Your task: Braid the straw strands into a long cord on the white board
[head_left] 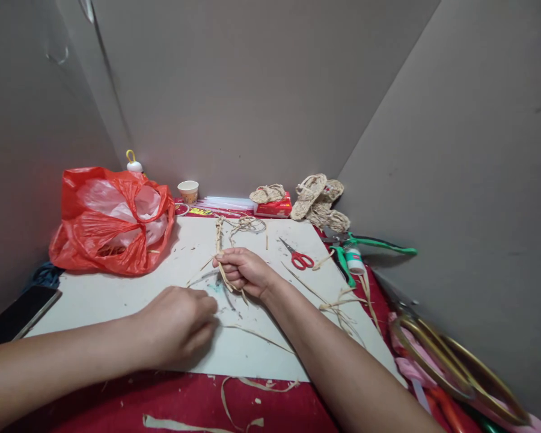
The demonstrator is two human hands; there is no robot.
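Near the middle of a white board (130,300), my right hand (242,272) is closed around a narrow braided straw piece (219,236), whose upper end reaches toward the board's far edge. Loose straw ends hang below its fingers. Lower and to the left, my left hand (183,322) is curled, back toward the camera; its fingertips are partly hidden, and whether it pinches a strand is unclear. A thin straw strand (256,334) lies to its right. Beyond the braid rests a coil of thin cord (251,225).
Red-handled scissors (301,258) lie right of my hands, near loose straw (342,305). A red plastic bag (112,222) and phone (20,314) are left. Woven sandals (310,195), a paper cup (188,191), green-handled pliers (381,243) and large brass-coloured scissors (437,355) surround the board.
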